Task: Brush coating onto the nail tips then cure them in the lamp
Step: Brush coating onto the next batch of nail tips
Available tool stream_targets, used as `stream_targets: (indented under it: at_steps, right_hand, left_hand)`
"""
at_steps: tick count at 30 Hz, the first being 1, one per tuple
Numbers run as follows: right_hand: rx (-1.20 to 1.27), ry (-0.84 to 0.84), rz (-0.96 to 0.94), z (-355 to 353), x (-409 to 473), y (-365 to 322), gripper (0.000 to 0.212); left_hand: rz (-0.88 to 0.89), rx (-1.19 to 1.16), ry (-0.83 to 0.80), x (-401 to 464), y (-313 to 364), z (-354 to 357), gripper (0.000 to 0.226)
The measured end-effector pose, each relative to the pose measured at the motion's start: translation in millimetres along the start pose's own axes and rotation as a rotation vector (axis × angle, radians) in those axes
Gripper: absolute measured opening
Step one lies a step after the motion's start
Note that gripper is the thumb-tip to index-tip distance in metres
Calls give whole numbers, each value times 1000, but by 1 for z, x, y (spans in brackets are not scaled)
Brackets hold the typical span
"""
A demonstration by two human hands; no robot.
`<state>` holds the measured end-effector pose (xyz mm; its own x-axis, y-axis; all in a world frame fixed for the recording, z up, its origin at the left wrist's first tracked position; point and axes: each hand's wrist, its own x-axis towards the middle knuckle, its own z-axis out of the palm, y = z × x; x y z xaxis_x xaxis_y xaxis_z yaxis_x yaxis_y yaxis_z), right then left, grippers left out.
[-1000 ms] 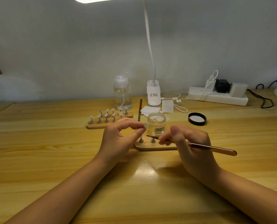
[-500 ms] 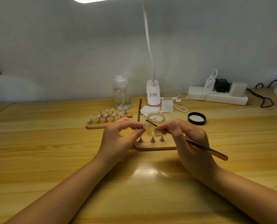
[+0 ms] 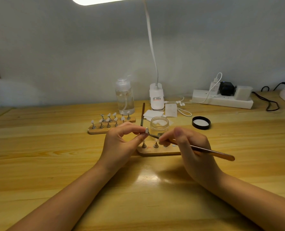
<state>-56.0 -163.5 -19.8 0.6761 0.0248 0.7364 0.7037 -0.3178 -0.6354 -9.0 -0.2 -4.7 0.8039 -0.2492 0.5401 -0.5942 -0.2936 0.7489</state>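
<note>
We take the open glass jar [image 3: 159, 125] as our landmark. Just in front of it and slightly to its left, our left hand [image 3: 120, 144] pinches a small nail tip [image 3: 146, 130] on its stand between thumb and forefinger, raised above the near wooden holder [image 3: 156, 151], which lies directly in front of the jar with a few pegs standing in it. Our right hand [image 3: 190, 147], in front of the jar and to its right, grips the brush [image 3: 195, 148] like a pen. The brush's long axis runs from its handle end, low and far right of the jar, up and leftward to its bristle end, which meets the nail tip or sits just beside it; we cannot tell whether it touches. We judge the coating stroke to be the step in hand, so what matters is that the tip lies immediately left of the bristles, with the right hand doing the travelling. A second holder [image 3: 111, 125] of tips stands left of the jar, the black lid [image 3: 201, 122] to its right.
</note>
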Motion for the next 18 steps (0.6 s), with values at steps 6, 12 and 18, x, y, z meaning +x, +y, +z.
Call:
stream_targets:
  at_steps: [6,12,18]
  right_hand:
    - [-58,38,-27,1,3,0,43]
    - [5,9,-36,1,0,0,50]
    - [-146,14,-71,0,3,0,47]
  left_hand:
    - [0,-8,2,-1,-1,0,23]
    - [-27,-5,8,-1,-1,0,20]
    - [-33,-2,8,-2,-1,-1,21]
